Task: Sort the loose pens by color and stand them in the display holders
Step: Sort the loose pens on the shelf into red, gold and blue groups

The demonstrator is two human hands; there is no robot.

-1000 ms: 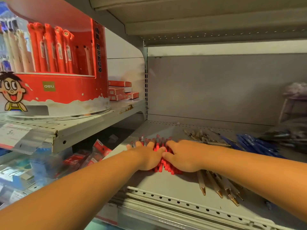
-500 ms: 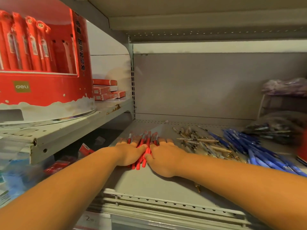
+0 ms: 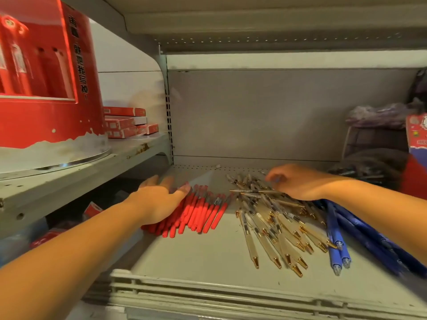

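Well, I was mid-sort on colours.
My left hand (image 3: pixel 161 202) lay flat on the red pens (image 3: pixel 203 213), centre frame; my right hand (image 3: pixel 298 183) curled over the clear pens (image 3: pixel 272 232), hold unclear. Next: bundle reds for the upper-left holder (image 3: pixel 41 88).

This is a shop, the stationery aisle by the look of it. The shelf (image 3: pixel 196 255) is pale metal store racking, with a slotted upright (image 3: pixel 168 116) in the back corner and a ribbed rail (image 3: pixel 208 294) along its front edge. Identical stock lies on it in heaps: red pens (image 3: pixel 201 213), clear pens (image 3: pixel 272 229) with gold tips, blue pens (image 3: pixel 335 234). On the higher shelf (image 3: pixel 69 179) to the left stands a red display holder (image 3: pixel 46 116) printed with Chinese characters, pens racked behind its window, and beside it a stack of flat red boxes (image 3: pixel 124 123).
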